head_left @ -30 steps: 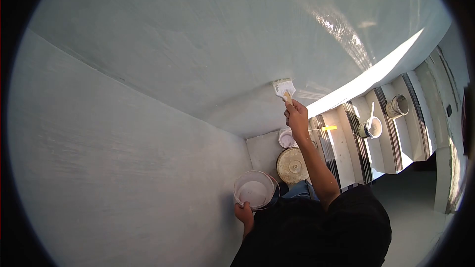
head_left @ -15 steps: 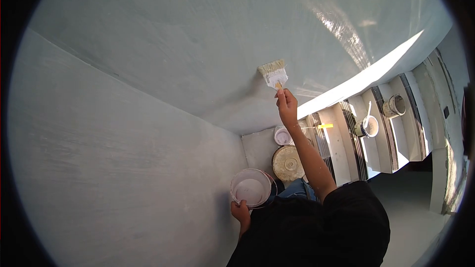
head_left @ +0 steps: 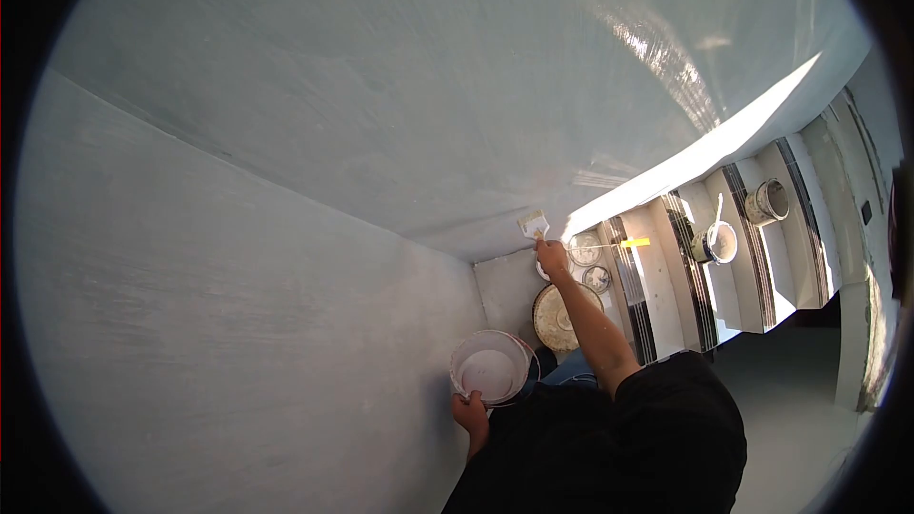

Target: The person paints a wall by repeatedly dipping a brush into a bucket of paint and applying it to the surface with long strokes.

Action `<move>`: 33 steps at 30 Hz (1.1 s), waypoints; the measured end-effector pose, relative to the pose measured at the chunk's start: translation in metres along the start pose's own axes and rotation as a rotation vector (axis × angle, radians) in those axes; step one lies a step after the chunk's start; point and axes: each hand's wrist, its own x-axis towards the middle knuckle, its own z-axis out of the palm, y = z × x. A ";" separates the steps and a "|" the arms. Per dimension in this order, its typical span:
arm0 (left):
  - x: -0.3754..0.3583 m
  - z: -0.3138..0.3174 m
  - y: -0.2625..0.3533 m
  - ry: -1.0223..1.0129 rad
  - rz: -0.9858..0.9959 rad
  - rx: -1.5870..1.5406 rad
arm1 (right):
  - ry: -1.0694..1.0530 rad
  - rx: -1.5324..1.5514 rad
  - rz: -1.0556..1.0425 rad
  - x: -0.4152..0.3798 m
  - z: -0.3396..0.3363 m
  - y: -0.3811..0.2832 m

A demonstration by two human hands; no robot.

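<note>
My right hand grips the handle of a wide paint brush, whose pale bristles are at or close to the lower part of the grey wall. Whether they touch it cannot be made out. With my left hand I hold the rim of a bucket containing pale pinkish-white paint. The bucket is tilted towards me, beside the left wall.
Below my right arm stand a round, stained lid and several small tubs. Steps with dark striped edges rise on the right, bearing two paint pots and a yellow-ended tool.
My right hand has moved down the wall with the brush, towards the corner by the tubs. My left hand still holds the bucket, and the view has shifted slightly.
</note>
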 end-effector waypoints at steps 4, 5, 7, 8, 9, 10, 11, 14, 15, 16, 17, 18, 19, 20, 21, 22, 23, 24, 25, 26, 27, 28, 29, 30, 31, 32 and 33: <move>0.014 -0.001 -0.020 0.016 0.028 0.031 | 0.060 0.264 -0.016 -0.027 -0.010 -0.107; 0.017 -0.002 -0.027 0.025 0.043 0.045 | 0.068 0.281 -0.023 -0.043 -0.015 -0.126; 0.001 0.001 0.015 0.024 -0.032 0.000 | 0.053 0.364 -0.047 -0.073 -0.035 -0.170; -0.007 0.000 0.031 0.025 -0.074 -0.020 | 0.028 0.427 -0.055 -0.091 -0.048 -0.192; 0.000 0.000 0.011 0.046 0.007 0.036 | 0.003 0.489 -0.056 -0.110 -0.061 -0.211; 0.013 0.001 -0.018 0.067 0.087 0.096 | -0.032 0.590 -0.100 -0.124 -0.069 -0.229; 0.017 0.002 -0.025 0.087 0.170 0.152 | -0.068 0.691 -0.149 -0.137 -0.081 -0.256; 0.014 0.002 -0.026 0.047 0.084 0.049 | -0.158 0.773 -0.340 -0.179 -0.123 -0.322; 0.015 0.001 -0.028 0.047 0.092 0.068 | -0.135 0.763 -0.441 -0.180 -0.129 -0.330; 0.016 0.001 -0.030 0.048 0.098 0.087 | -0.114 0.751 -0.542 -0.180 -0.134 -0.337; 0.017 0.002 -0.033 0.048 0.105 0.105 | -0.094 0.739 -0.644 -0.179 -0.138 -0.343; 0.017 0.002 -0.035 0.055 0.111 0.113 | -0.106 0.754 -0.636 -0.178 -0.142 -0.351; 0.017 0.002 -0.037 0.060 0.117 0.122 | -0.084 0.718 -0.644 -0.167 -0.139 -0.351; 0.017 0.003 -0.037 0.065 0.125 0.134 | -0.059 0.684 -0.652 -0.148 -0.131 -0.344; 0.014 0.003 -0.032 0.053 0.089 0.105 | -0.031 0.652 -0.661 -0.128 -0.122 -0.335; 0.008 0.002 -0.016 0.040 0.055 0.077 | -0.022 0.595 -0.593 -0.108 -0.112 -0.319; 0.006 0.001 -0.007 0.029 0.023 0.049 | 0.033 0.584 -0.637 -0.088 -0.094 -0.295; 0.006 0.001 -0.007 0.029 0.012 0.057 | 0.054 0.571 -0.627 -0.072 -0.079 -0.268; 0.007 0.000 -0.009 0.030 0.003 0.065 | 0.076 0.559 -0.620 -0.060 -0.064 -0.240; 0.007 0.000 -0.012 0.033 -0.007 0.073 | 0.077 0.556 -0.568 -0.052 -0.050 -0.214; 0.009 -0.001 -0.022 0.043 0.019 0.087 | 0.078 0.552 -0.510 -0.049 -0.038 -0.189; 0.013 -0.002 -0.035 0.052 0.046 0.105 | 0.089 0.491 -0.440 -0.050 -0.031 -0.169; 0.017 -0.002 -0.042 0.059 0.076 0.121 | 0.103 0.391 -0.395 -0.046 -0.024 -0.145; 0.017 -0.002 -0.040 0.053 0.070 0.112 | 0.117 0.291 -0.350 -0.041 -0.017 -0.119; 0.016 -0.003 -0.039 0.048 0.064 0.104 | 0.130 0.192 -0.302 -0.035 -0.011 -0.094; 0.014 -0.005 -0.035 0.042 0.057 0.099 | 0.137 0.099 -0.252 -0.033 -0.007 -0.072; 0.015 -0.007 -0.039 0.047 0.062 0.117 | 0.143 0.006 -0.201 -0.033 -0.004 -0.052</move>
